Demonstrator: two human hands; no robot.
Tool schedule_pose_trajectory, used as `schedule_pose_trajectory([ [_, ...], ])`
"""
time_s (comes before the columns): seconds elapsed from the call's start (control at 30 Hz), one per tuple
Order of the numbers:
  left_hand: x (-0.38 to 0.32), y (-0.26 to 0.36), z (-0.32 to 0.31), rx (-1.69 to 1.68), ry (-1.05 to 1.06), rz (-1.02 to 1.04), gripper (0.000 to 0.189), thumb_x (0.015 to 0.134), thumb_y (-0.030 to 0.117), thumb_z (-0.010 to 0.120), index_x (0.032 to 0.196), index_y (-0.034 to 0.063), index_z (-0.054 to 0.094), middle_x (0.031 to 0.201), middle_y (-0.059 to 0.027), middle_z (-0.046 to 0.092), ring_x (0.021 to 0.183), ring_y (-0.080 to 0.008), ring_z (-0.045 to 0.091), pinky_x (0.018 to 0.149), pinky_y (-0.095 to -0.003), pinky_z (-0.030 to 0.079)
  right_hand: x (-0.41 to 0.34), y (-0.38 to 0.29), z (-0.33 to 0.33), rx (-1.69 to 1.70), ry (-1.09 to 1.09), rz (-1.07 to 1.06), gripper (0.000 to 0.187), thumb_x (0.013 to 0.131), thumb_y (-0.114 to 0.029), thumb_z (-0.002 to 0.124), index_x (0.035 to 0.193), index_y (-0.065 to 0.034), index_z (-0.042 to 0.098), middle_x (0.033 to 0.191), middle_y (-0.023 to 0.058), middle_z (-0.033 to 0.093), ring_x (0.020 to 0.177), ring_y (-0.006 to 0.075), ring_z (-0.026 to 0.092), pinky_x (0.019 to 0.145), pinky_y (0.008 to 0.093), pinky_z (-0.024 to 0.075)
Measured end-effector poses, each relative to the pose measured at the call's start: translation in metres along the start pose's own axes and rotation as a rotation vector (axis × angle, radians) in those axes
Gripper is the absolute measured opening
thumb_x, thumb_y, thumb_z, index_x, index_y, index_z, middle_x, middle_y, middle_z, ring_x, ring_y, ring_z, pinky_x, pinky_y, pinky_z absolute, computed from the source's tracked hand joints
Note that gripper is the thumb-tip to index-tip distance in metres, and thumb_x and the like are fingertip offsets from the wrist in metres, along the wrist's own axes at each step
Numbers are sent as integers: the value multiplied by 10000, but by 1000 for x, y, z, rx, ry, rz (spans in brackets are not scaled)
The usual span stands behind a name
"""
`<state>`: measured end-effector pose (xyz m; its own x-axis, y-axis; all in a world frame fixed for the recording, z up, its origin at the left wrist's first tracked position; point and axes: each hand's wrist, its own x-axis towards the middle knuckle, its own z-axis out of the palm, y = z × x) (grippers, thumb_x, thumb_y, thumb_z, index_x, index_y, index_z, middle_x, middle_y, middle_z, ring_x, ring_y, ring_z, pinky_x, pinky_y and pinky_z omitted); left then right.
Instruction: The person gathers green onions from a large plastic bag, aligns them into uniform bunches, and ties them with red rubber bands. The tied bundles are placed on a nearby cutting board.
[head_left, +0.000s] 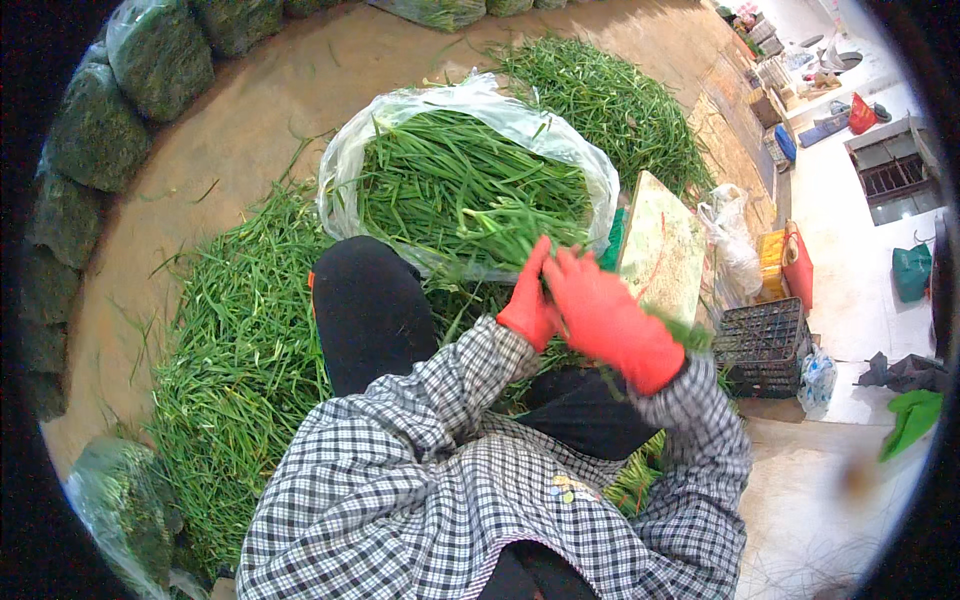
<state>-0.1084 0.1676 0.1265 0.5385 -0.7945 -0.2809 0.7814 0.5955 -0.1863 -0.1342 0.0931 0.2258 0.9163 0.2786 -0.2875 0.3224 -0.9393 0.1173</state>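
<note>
Both my hands wear red gloves. My left hand (531, 306) and my right hand (611, 315) are together above my lap, closed around a bunch of green chive-like stalks (506, 223). Pale stalk ends point away from me over an open clear plastic bag (341, 176), while leaves trail out behind my right wrist. The bag is full of long green stalks (457, 157), laid mostly lengthwise. Motion blurs the bunch and the right hand, and the fingers partly hide what they grip.
Loose greens form a heap (232, 360) on my left and another heap (607, 105) beyond the bag. A pale board (664, 247) leans right of the bag, near a black plastic crate (757, 349). Packed bags (97, 127) line the far left; a filled bag (124, 502) sits lower left.
</note>
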Motion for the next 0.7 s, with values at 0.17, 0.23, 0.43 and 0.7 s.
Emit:
schedule_pose_trajectory([
  [0.17, -40, 20, -40, 405, 230, -67, 272, 829, 154, 663, 1058, 30, 586, 914, -94, 640, 743, -237, 642, 701, -375, 546, -75, -1, 7, 1122, -14, 296, 573, 764, -264, 746, 1230, 7, 553, 1119, 194, 626, 1023, 286, 630, 852, 355, 519],
  [0.23, -54, 12, -27, 720, 270, -1, 305, 785, 70, 689, 1068, 19, 587, 914, -90, 644, 708, -226, 644, 651, -353, 547, -95, 12, 58, 1210, 203, 486, 656, 758, -218, 757, 1298, 38, 487, 1178, 177, 618, 1076, 245, 611, 947, 355, 467],
  [0.43, -70, 2, -49, 1194, 111, 221, 346, 758, 48, 707, 1081, 20, 586, 914, -69, 656, 713, -171, 641, 629, -311, 533, 1, -17, 83, 1721, 611, 305, 776, 857, -208, 678, 1456, -20, 223, 1367, 131, 457, 1201, 214, 482, 1026, 317, 366],
  [0.7, -102, 16, -32, 1356, 154, -40, 257, 740, 37, 688, 984, 11, 610, 857, -65, 651, 667, -176, 621, 619, -310, 517, 51, 59, 2, 1802, 1111, 175, 467, 961, -402, 494, 1242, -34, 561, 743, 8, 593, 687, 102, 544, 713, 291, 470],
])
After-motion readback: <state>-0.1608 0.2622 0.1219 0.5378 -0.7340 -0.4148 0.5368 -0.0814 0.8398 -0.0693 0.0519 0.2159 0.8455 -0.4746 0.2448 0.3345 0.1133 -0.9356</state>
